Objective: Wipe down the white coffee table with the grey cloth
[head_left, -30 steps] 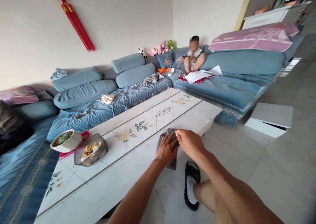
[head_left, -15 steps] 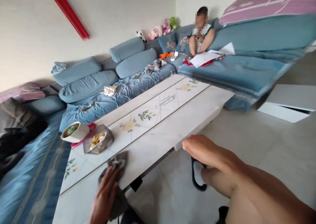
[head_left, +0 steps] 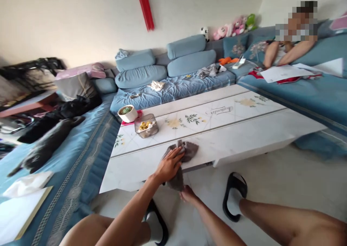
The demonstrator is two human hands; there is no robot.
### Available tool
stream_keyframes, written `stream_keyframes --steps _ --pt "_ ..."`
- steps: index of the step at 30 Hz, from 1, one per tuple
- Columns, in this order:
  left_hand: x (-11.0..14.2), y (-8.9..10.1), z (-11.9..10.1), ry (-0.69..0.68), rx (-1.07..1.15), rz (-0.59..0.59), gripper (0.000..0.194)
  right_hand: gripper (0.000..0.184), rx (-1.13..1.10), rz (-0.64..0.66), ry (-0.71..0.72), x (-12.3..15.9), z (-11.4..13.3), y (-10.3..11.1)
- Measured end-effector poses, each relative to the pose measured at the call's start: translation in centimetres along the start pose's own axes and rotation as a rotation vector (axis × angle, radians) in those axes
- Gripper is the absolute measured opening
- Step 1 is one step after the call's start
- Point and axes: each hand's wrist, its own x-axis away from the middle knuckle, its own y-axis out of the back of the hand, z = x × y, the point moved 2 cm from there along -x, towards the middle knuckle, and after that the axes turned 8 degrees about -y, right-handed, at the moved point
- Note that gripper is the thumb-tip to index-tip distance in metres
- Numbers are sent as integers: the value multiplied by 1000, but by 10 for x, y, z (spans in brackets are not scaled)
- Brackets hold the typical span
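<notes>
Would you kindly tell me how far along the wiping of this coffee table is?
Nothing clearly looks finished: wiped areas of the white tabletop can't be told apart. In hand: the left hand presses a grey cloth on the near edge, with the right hand just below. Remaining: the far end, where a bowl and a clear container stand.

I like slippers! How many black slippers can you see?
2: one black slipper on the person's left foot, and another on the right foot.
</notes>
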Motion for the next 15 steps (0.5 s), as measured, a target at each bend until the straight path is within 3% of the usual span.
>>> stream_keyframes --steps 2,4,5,7,9,12,15 --pt "65 28 35 122 -31 -55 57 57 -147 44 -76 -30 -2 -22" --pt "112 65 75 333 -88 -161 55 61 -290 70 -110 -57 -1 -39" --pt "124 82 92 428 -117 -211 55 63 -350 81 -119 -68 1 -45" --pt "123 101 115 568 -171 -287 55 65 -431 111 -132 -84 5 -56" --pt "103 99 119 644 -212 -328 54 64 -470 141 -135 -91 9 -63" --pt "78 74 101 609 -213 -324 56 61 -484 147 -117 -91 12 -70" --pt "92 59 85 457 -160 -258 57 63 -474 115 -89 -84 8 -71"
